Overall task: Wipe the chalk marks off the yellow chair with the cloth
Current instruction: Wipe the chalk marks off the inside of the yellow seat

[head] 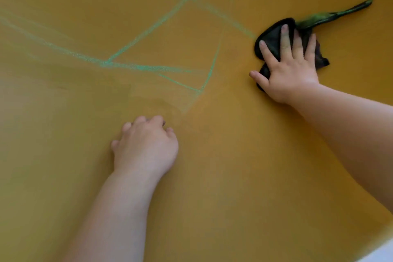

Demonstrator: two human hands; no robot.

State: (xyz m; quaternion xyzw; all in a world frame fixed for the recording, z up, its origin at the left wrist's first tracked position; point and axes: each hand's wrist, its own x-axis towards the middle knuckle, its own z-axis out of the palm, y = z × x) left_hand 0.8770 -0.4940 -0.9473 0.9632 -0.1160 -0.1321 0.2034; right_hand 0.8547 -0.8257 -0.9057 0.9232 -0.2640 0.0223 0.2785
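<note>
The yellow chair (234, 166) fills almost the whole view. Green chalk marks (148, 30) cross its upper left and middle as thin lines, some smeared faint. A dark cloth (270, 32) with a green-stained tail lies at the upper right, at the right end of one chalk line. My right hand (291, 66) presses flat on the cloth with fingers spread. My left hand (146, 147) rests on the bare yellow surface lower down, fingers curled under, holding nothing.
The chair's curved rim (378, 240) runs down the right side to the lower right corner, with a pale floor beyond it. A pale strip also shows at the top right corner.
</note>
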